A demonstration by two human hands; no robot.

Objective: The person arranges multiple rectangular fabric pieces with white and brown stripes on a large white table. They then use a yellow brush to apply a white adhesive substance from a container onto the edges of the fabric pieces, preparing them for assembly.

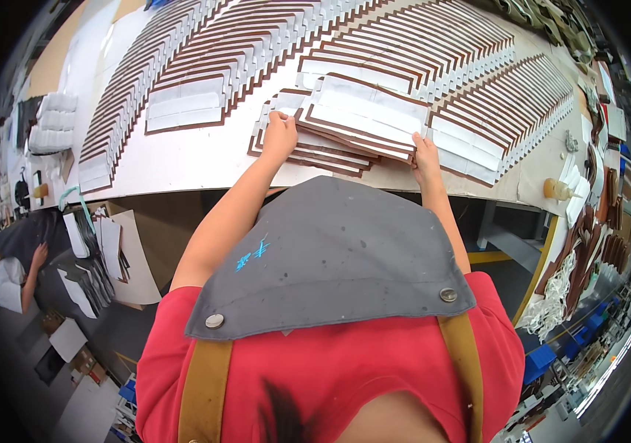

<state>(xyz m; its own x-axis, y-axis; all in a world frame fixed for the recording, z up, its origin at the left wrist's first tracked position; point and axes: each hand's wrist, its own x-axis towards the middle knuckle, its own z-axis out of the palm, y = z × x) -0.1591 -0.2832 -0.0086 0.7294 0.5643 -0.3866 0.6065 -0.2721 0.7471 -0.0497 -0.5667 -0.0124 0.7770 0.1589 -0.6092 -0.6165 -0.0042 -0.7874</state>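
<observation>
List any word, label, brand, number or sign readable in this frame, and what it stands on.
Grey apron: blue handwritten marks toward the wearer's left; wording not copied.
White panels with brown edges, held in the left hand and right hand: no writing I can make out.
Blue bin at lower right: too small and blurred to tell.

Bare tabletop [197, 156] gave passage beside the left hand [281, 136]; overlapping brown-edged panels [415, 48] blocked the way beyond.

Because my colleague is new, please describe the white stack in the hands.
Find the pale table. Near its front edge, look between the left hand and right hand. The brown-edged white stack is held, unlike the overlapping rows beside it.
</observation>
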